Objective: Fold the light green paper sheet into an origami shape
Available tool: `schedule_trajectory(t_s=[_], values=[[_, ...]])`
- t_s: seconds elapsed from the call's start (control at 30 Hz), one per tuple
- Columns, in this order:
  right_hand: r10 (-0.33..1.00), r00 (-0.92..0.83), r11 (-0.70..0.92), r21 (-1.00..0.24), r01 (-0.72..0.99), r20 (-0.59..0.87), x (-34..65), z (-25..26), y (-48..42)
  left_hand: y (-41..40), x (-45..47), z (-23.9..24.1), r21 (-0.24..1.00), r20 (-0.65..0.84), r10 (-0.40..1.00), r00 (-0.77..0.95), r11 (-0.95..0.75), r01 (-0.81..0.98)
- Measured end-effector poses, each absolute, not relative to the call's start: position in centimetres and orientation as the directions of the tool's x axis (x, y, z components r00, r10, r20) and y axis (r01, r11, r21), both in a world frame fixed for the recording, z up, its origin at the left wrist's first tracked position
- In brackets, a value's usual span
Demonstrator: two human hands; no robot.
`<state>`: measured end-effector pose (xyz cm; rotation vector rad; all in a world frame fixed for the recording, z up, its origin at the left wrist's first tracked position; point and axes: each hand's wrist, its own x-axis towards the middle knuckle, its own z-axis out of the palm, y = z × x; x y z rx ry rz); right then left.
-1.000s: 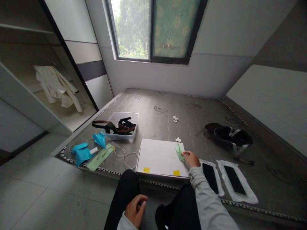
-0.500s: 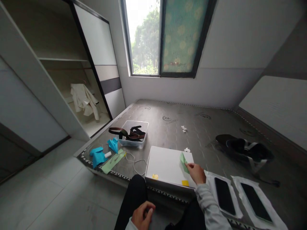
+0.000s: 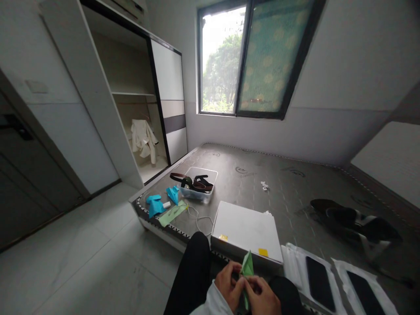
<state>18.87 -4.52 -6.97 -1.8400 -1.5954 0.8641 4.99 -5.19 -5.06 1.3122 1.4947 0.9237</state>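
Note:
A folded piece of green paper (image 3: pixel 248 265) is pinched between both hands, just in front of the white box and above my lap. My left hand (image 3: pixel 229 283) closes on its left side, and my right hand (image 3: pixel 262 297) grips it from the right, fingertips close together. The white box (image 3: pixel 246 229) lies flat on the mattress with two yellow pieces on its near edge. Left of it, a flat green strip (image 3: pixel 173 213) lies beside crumpled blue paper shapes (image 3: pixel 155 205), a small white cylinder (image 3: pixel 166 204) and a thin white cord (image 3: pixel 204 218).
A clear plastic bin (image 3: pixel 206 197) holds rolled belts. Two dark phone-like slabs (image 3: pixel 320 280) on white wrapping lie right of the box. A dark bag (image 3: pixel 357 223) is farther right. Small white pieces (image 3: pixel 264 186) lie mid-mattress. An open wardrobe (image 3: pixel 131 78) stands left.
My right hand has brought the green paper from the box top toward my lap. My left hand has risen to grip it too. The camera view has turned left.

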Motion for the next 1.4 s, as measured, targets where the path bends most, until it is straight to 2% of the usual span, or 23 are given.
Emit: schedule_trajectory(t_s=[0.2,0.43,0.63,0.8,0.93,1.03,1.17,1.27,1.4], values=[[0.996,0.082,-0.025,-0.835,0.549,0.024,19.8,-4.9,-5.6,-6.4,5.4,-3.8,0.945,-0.184,0.983,-0.021,0.182,0.27],[0.985,0.095,-0.173,-0.891,0.42,-0.146,20.0,-3.6,-6.5,-6.9,5.2,-3.1,0.976,-0.14,0.99,0.024,0.133,0.174],[0.989,0.127,-0.113,-0.937,0.332,-0.074,19.6,-3.5,-7.1,-6.6,5.5,-4.7,0.979,-0.143,0.989,-0.039,0.148,0.144],[0.986,0.164,-0.1,-0.922,0.374,-0.04,19.6,-2.9,-7.4,-6.2,5.4,-5.2,0.965,-0.136,0.987,-0.09,0.153,0.215],[0.956,0.292,-0.147,-0.9,0.411,-0.023,20.1,-2.6,-7.3,-5.9,4.6,-5.6,0.957,-0.147,0.976,-0.159,0.181,0.229],[0.943,0.328,-0.169,-0.924,0.343,-0.051,20.7,-2.9,-7.1,-5.7,4.1,-6.1,0.971,-0.151,0.975,-0.163,0.177,0.158],[0.967,0.235,-0.149,-0.965,0.217,-0.096,20.8,-3.5,-7.2,-5.6,3.8,-5.6,0.984,-0.176,0.972,-0.157,0.175,-0.019],[0.986,0.163,-0.081,-0.97,0.231,-0.043,20.5,-3.3,-7.5,-5.9,3.7,-4.2,0.98,-0.116,0.973,-0.2,0.144,0.134],[0.992,0.079,0.061,-0.91,0.409,0.102,19.8,-2.4,-7.8,-6.6,4.1,-2.4,0.94,-0.049,0.979,-0.195,0.111,0.322]])
